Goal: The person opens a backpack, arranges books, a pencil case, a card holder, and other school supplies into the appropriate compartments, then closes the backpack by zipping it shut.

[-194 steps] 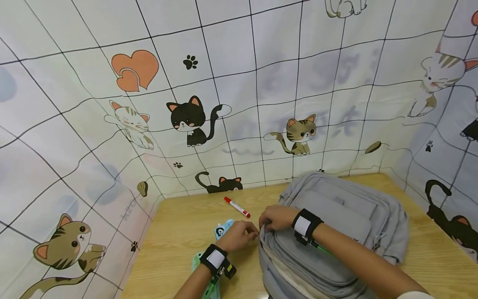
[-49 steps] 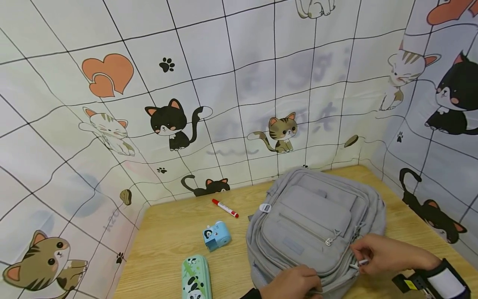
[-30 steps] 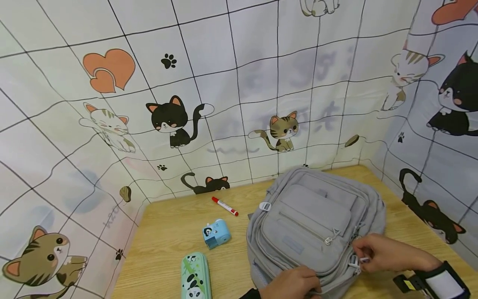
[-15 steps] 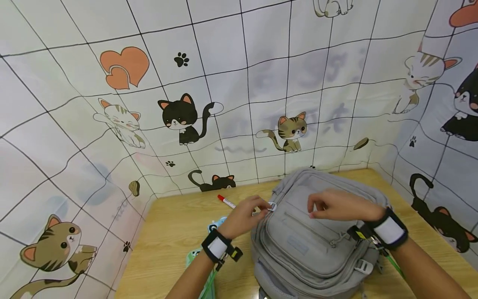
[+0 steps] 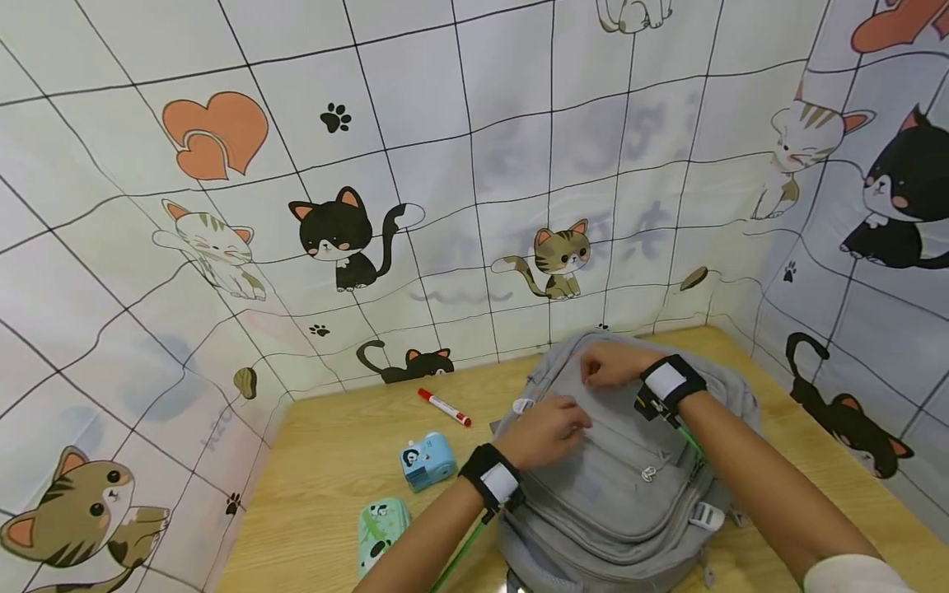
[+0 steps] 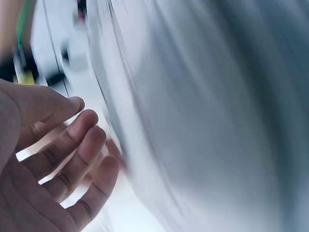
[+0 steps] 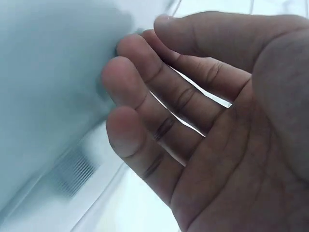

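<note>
A grey backpack [image 5: 593,502] lies on its back on the wooden table, its front pockets facing up. My left hand [image 5: 544,432] is over the left part of its front, fingers loosely bent. In the left wrist view, no object shows between these fingers [image 6: 79,150]; the backpack beside them is blurred. Farther up the bag is my right hand [image 5: 615,363], close to its upper front. The right wrist view shows its fingers [image 7: 159,92] loosely curved, with nothing held. A white buckle [image 5: 707,516] sits at the bag's lower right, another buckle [image 5: 522,405] at its left edge.
Left of the bag lie a red-and-white marker [image 5: 445,408], a blue boxy panda-printed gadget [image 5: 428,461] and a green panda pencil case [image 5: 381,527], partly covered by the left forearm. Cat-printed sheeting [image 5: 445,165] stands behind the table [image 5: 319,445].
My hands have left the lower-right buckle. Over the last half second the left hand moved from the left buckle onto the bag's front, and the right moved up toward its top.
</note>
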Available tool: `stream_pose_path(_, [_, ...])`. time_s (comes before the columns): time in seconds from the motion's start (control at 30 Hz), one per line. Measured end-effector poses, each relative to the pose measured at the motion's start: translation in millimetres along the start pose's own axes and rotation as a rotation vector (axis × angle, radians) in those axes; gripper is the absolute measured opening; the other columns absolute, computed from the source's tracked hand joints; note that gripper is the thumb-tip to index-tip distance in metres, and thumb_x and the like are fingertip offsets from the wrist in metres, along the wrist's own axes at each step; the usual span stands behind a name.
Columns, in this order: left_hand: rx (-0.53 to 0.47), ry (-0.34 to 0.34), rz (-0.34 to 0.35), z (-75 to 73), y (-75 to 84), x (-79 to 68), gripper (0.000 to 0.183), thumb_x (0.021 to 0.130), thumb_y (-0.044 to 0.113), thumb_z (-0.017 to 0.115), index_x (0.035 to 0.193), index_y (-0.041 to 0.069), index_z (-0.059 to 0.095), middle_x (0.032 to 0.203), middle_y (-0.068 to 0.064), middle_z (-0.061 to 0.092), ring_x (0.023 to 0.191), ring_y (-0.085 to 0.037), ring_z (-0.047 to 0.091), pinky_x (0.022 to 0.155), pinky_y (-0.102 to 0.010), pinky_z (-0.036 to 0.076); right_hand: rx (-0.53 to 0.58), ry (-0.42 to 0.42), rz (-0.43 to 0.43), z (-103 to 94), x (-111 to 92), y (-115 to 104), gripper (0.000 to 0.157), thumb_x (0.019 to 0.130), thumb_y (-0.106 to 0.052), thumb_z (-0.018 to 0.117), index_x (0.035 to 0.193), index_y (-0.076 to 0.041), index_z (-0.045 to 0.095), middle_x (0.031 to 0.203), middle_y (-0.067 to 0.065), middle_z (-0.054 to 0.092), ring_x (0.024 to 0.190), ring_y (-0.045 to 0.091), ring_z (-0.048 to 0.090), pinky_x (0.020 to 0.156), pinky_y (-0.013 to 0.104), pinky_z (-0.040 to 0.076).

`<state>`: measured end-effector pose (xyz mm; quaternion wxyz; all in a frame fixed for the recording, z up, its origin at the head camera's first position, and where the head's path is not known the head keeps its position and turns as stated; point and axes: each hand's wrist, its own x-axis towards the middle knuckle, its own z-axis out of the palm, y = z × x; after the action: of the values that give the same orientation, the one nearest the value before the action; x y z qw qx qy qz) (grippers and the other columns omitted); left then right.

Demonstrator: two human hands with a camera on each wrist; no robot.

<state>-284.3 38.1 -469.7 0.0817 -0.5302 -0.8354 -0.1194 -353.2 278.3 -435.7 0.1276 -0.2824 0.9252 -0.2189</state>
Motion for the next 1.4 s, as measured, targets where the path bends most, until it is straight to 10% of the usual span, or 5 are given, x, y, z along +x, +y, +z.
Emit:
stream_pose_path(0.17, [0.202,-0.055,0.26,6.7,72.6,50.3,0.024,0.109,0.026,0.061,0.129,0.025,0.075,0.123,0.009,0.069,0.112,-0.006,0.064,0.094,-0.014,0.05,0.099,0.01,0.061,-10.1,-38.5,27.6,0.005,0.095,-0.006,0.068,0.095,-0.002,0.071,0.085,0.003,0.069,0.067,0.008,0.057,0.061,0.025,0.048])
stream_pose_path(0.33, [0.343,-0.119,0.232,29.8,107.4,83.4,0.03,0.111,0.039,0.056,0.137,0.033,0.069,0.124,0.013,0.064,0.108,-0.003,0.06,0.085,-0.016,0.052,0.149,0.061,0.146,-6.7,-89.8,42.0,0.005,0.098,-0.009,0.07,0.095,-0.005,0.07,0.085,0.002,0.068,0.066,0.01,0.058,0.061,0.026,0.049])
stream_pose_path(0.77, [0.359,-0.032,-0.061,79.3,116.0,128.3,0.022,0.104,0.049,0.064,0.109,0.033,0.079,0.103,0.01,0.067,0.081,-0.006,0.065,0.061,-0.021,0.054,0.273,0.119,0.271,12.9,-180.0,64.9,0.005,0.099,-0.007,0.064,0.1,-0.006,0.068,0.07,-0.003,0.058,0.049,0.004,0.045,0.046,0.024,0.04])
stream_pose_path(0.93, [0.269,-0.032,-0.131,82.5,125.4,138.3,0.021,0.097,0.042,0.074,0.08,0.03,0.073,0.09,0.011,0.067,0.07,-0.005,0.062,0.053,-0.023,0.047,0.303,0.127,0.292,19.8,-190.1,69.5,0.005,0.098,-0.005,0.063,0.1,-0.005,0.067,0.071,-0.003,0.058,0.051,0.005,0.048,0.047,0.024,0.042])
stream_pose_path(1.4, [0.403,-0.009,-0.129,84.1,137.7,141.1,0.013,0.105,0.042,0.066,0.1,0.036,0.078,0.105,0.013,0.07,0.075,-0.003,0.065,0.06,-0.021,0.053,0.424,0.159,0.281,28.2,-194.2,81.7,0.009,0.104,-0.007,0.061,0.104,-0.001,0.068,0.078,0.004,0.063,0.056,0.008,0.053,0.049,0.026,0.044])
